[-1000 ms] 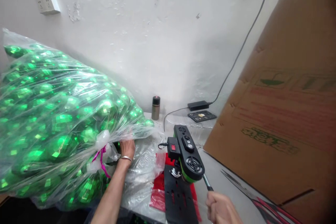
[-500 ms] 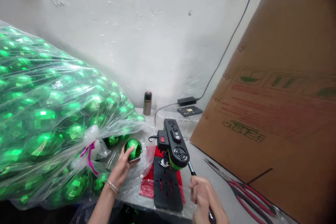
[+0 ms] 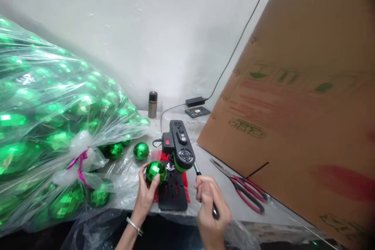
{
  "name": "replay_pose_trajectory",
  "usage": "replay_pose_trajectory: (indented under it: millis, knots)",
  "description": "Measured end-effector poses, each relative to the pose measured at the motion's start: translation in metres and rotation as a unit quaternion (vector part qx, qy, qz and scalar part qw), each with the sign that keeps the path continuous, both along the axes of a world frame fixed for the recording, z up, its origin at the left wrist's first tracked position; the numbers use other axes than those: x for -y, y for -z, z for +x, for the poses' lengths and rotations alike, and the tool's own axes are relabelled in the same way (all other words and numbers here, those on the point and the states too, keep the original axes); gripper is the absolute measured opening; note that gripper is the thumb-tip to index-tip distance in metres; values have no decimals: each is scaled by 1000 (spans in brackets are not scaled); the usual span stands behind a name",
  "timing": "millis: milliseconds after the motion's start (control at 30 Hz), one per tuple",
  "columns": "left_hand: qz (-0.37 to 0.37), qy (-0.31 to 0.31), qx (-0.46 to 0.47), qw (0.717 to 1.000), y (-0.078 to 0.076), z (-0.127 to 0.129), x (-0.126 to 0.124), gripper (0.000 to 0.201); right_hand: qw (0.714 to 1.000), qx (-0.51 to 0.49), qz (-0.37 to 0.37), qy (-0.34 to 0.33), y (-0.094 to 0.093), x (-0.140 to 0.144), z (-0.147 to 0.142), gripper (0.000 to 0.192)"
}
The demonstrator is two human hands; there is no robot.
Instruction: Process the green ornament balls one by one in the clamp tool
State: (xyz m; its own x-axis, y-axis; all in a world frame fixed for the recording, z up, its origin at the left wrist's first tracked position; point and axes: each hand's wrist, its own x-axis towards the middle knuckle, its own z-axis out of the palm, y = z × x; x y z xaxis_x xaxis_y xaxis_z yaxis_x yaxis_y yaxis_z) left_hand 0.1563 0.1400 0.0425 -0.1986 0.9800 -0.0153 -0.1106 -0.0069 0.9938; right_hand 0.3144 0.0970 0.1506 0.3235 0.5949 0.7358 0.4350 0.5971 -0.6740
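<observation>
My left hand [image 3: 147,187] grips a shiny green faceted ball [image 3: 156,172], thumb in front and fingers behind. The ball sits beside the head of a small black device [image 3: 183,140] with round vents and a red switch, over the left part of its slotted base plate [image 3: 172,199]. My right hand [image 3: 212,199] is wrapped round the black-ended lever handle [image 3: 216,211] that slants out from the device's right side. Under the base plate lies a red cloth or sheet [image 3: 186,189]. Another green ball [image 3: 141,151] rests on clear plastic behind my left hand.
A big clear bag of green balls [image 3: 58,105], tied with a purple ribbon [image 3: 79,166], fills the left. Red-and-black scissors [image 3: 243,187] lie at right by a tall cardboard box [image 3: 278,105]. Toward the wall stand a bottle [image 3: 152,104], a power adapter [image 3: 195,102] and a dark phone-like slab [image 3: 197,112].
My left hand has brought its ball rightward to the device. A loose ball now shows behind it. My right hand stays on the lever, and the view has shifted right and down.
</observation>
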Motion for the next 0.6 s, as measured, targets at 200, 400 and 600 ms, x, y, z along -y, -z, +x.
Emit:
replay_pose_trajectory:
  millis: [200,400,600]
  knots:
    - [31,22,-134,990,20,14,4,72,1000,8,11,-12,1,0,3,31]
    - [101,34,-213,971,38,16,7,72,1000,7,17,-19,-1,0,2,31]
    - [145,34,-235,961,51,15,0,72,999,15,22,-25,0,0,3,31]
